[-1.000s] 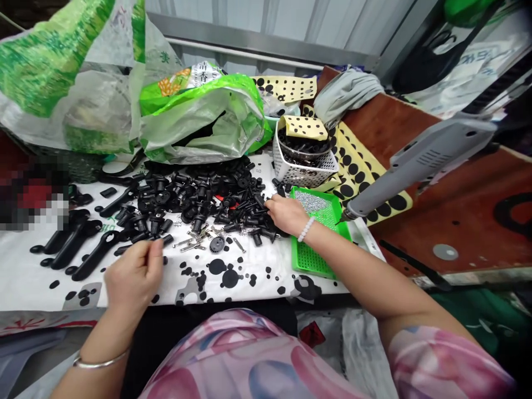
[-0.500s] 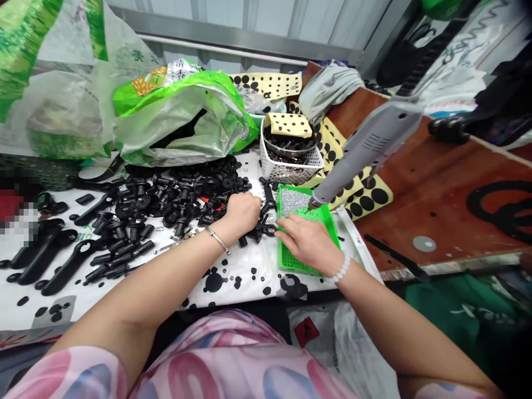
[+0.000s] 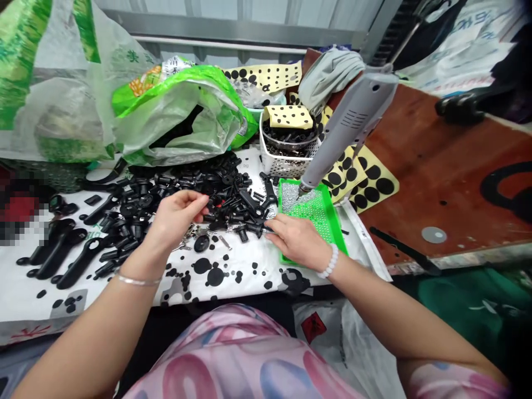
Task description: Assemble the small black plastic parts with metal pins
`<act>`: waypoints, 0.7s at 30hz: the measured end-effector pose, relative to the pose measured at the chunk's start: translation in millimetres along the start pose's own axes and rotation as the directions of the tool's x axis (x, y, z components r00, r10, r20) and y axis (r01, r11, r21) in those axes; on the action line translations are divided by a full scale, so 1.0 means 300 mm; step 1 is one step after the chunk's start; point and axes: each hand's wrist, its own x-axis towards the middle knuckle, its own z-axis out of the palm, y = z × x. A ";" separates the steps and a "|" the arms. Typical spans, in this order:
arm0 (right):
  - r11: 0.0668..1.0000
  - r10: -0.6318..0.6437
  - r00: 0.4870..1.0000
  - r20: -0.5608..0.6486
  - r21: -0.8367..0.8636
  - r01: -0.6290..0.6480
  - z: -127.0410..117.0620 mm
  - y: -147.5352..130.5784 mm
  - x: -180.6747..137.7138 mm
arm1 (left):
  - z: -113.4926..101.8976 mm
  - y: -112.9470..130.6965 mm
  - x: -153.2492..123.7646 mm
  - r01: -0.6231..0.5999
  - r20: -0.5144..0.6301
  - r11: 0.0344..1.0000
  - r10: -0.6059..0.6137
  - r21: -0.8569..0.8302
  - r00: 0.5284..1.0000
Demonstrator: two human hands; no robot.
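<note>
My left hand (image 3: 177, 219) hovers over the front of a pile of black plastic parts (image 3: 141, 194), thumb and fingers pinched together. Whatever sits between those fingertips is too small to make out. Over the left edge of a green perforated tray (image 3: 338, 238), my right hand (image 3: 297, 239) has its fingers drawn together, their tips beside a black plastic piece (image 3: 255, 228); I cannot make out what they hold. Small silver screws (image 3: 291, 194) fill the tray's back left part. A grey electric screwdriver (image 3: 347, 124) hangs tilted above, its bit close over the screws.
A white basket (image 3: 286, 165) of black parts stands behind the tray. Green plastic bags (image 3: 183, 111) crowd the back left. Several black handles (image 3: 77, 266) lie at left. Yellow sheets of black dots (image 3: 374, 180) and a brown board (image 3: 449, 183) are at right.
My left hand has moved left, away from the parts beside the tray, and turned with its thumb side showing. My right hand shifted slightly left. The screwdriver now hangs farther left over the screws.
</note>
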 end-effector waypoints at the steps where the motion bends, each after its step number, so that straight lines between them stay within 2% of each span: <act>1: 1.000 -0.009 1.000 0.011 -0.012 0.009 -0.001 -0.009 0.014 | -0.033 -0.018 -0.037 0.054 0.005 0.994 -0.053 -0.091 0.999; 4: 0.997 -0.009 0.999 0.031 -0.074 0.011 -0.005 -0.035 0.056 | -0.109 -0.069 -0.151 0.178 0.029 0.950 -0.176 -0.255 0.984; 10: 0.993 -0.034 0.999 0.027 -0.109 0.037 0.001 -0.094 0.138 | -0.179 -0.153 -0.317 0.246 0.015 0.902 -0.258 -0.353 0.966; 15: 0.985 -0.101 0.994 0.042 -0.136 0.105 0.017 -0.168 0.223 | -0.197 -0.216 -0.384 0.277 0.061 0.883 -0.275 -0.378 0.960; 21: 0.974 -0.131 0.990 0.043 -0.179 0.137 0.044 -0.230 0.335 | -0.211 -0.272 -0.406 0.296 0.089 0.857 -0.286 -0.422 0.954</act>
